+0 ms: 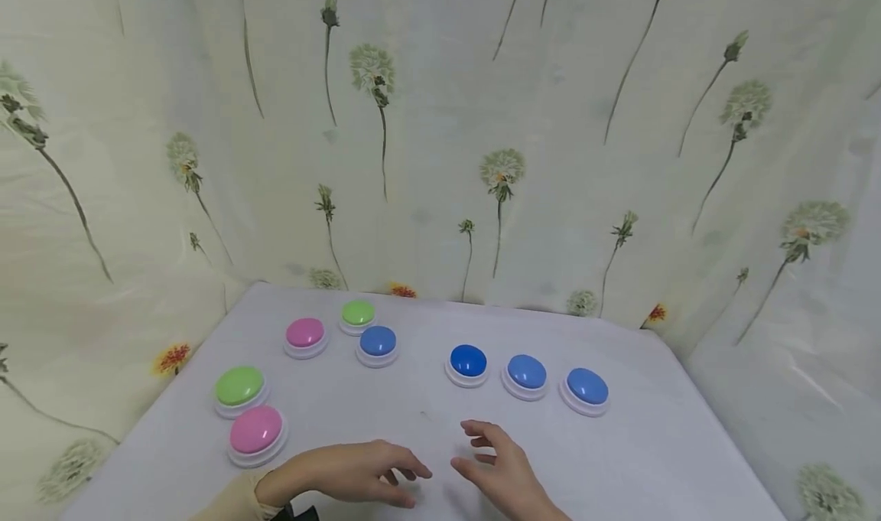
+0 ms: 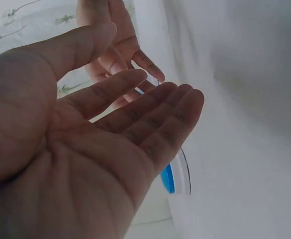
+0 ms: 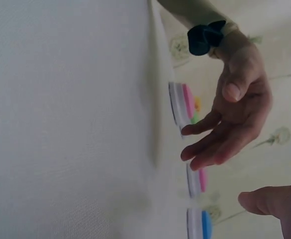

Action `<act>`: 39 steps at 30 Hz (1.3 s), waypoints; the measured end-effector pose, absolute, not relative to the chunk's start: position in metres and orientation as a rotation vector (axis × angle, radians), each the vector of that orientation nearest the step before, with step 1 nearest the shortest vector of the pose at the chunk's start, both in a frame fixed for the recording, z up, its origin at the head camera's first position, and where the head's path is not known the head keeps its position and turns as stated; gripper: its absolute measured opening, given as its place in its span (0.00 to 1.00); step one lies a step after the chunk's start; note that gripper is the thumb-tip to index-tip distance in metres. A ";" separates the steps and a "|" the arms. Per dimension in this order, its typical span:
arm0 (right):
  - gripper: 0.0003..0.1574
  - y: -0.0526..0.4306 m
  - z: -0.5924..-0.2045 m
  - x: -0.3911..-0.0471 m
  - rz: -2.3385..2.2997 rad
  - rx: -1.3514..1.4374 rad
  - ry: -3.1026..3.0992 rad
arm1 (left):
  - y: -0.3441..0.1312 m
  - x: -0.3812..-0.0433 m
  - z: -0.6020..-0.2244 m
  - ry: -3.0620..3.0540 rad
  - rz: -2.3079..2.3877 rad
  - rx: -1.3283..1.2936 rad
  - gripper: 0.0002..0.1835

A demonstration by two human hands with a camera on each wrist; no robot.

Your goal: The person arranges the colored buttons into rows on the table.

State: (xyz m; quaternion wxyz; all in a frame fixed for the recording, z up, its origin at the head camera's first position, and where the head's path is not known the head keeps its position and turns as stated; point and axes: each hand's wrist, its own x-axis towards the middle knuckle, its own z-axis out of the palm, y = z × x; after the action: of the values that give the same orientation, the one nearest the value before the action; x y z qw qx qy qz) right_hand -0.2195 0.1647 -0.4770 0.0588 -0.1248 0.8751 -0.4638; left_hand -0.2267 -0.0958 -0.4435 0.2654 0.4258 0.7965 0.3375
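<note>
My left hand (image 1: 365, 471) hovers over the front of the white table, fingers loosely bent and holding nothing. Facing it a short way off is my right hand (image 1: 505, 471), also without anything in its fingers. A pink button (image 1: 256, 429) on a white base is the one nearest my left hand, with a green button (image 1: 239, 385) just behind it. Beyond my right hand stand a dark blue button (image 1: 468, 361) and two lighter ones, a blue button (image 1: 526, 372) and another blue button (image 1: 588, 386). In the left wrist view the left palm (image 2: 90, 159) shows bare.
Farther back on the table (image 1: 661, 444) are a second pink button (image 1: 305, 333), a second green button (image 1: 358, 313) and a blue button (image 1: 378, 341). A dandelion-print curtain (image 1: 427, 138) hangs behind and along the sides. A black wrist strap (image 3: 205, 37) circles the left wrist.
</note>
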 end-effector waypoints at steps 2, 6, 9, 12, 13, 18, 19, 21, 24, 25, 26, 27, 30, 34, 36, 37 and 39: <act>0.37 0.161 -0.475 -0.218 -1.406 -0.413 2.628 | -0.104 -0.224 -0.444 2.126 0.968 1.117 0.21; 0.37 0.150 -0.473 -0.216 -1.406 -0.501 2.551 | -0.124 -0.217 -0.444 2.057 1.073 1.045 0.20; 0.36 0.138 -0.471 -0.216 -1.400 -0.567 2.487 | -0.140 -0.214 -0.441 2.048 1.113 1.019 0.19; 0.37 0.123 -0.473 -0.216 -1.377 -0.636 2.427 | -0.161 -0.209 -0.440 2.075 1.123 0.985 0.17; 0.37 0.117 -0.474 -0.216 -1.363 -0.654 2.411 | -0.169 -0.206 -0.440 2.085 1.120 0.970 0.16; 0.37 0.092 -0.480 -0.218 -1.299 -0.748 2.341 | -0.209 -0.189 -0.443 2.159 1.084 0.823 0.10; 0.37 0.087 -0.482 -0.219 -1.292 -0.769 2.334 | -0.217 -0.185 -0.444 2.174 1.085 0.761 0.09; 0.37 0.080 -0.484 -0.222 -1.281 -0.836 2.334 | -0.232 -0.177 -0.446 2.212 1.101 0.632 0.08; 0.39 0.067 -0.488 -0.229 -1.280 -0.911 2.350 | -0.256 -0.171 -0.449 2.250 1.154 0.457 0.10; 0.39 0.063 -0.489 -0.231 -1.284 -0.937 2.361 | -0.264 -0.171 -0.450 2.268 1.164 0.420 0.10; 0.39 0.058 -0.489 -0.233 -1.294 -0.957 2.370 | -0.272 -0.173 -0.451 2.293 1.169 0.398 0.11; 0.39 0.054 -0.489 -0.236 -1.308 -0.974 2.373 | -0.278 -0.175 -0.452 2.312 1.175 0.374 0.12; 0.40 0.037 -0.493 -0.243 -1.330 -1.025 2.383 | -0.294 -0.184 -0.457 2.422 1.176 0.313 0.13; 0.40 0.012 -0.498 -0.256 -1.302 -1.048 2.425 | -0.304 -0.192 -0.464 2.628 1.186 0.183 0.17; 0.40 -0.001 -0.501 -0.262 -1.279 -1.031 2.455 | -0.307 -0.197 -0.467 2.683 1.223 0.143 0.20; 0.41 -0.008 -0.503 -0.265 -1.262 -1.026 2.475 | -0.309 -0.199 -0.469 2.686 1.246 0.127 0.23; 0.42 -0.021 -0.506 -0.271 -1.225 -1.021 2.502 | -0.314 -0.204 -0.474 2.669 1.300 0.146 0.28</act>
State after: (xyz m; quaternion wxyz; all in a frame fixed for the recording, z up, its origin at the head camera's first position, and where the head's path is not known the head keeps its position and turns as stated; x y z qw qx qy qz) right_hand -0.2706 -0.0211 -0.5061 0.0874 -0.3427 0.8401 -0.4112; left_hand -0.2039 -0.3141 -0.4736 0.0845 0.0489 0.8947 0.4358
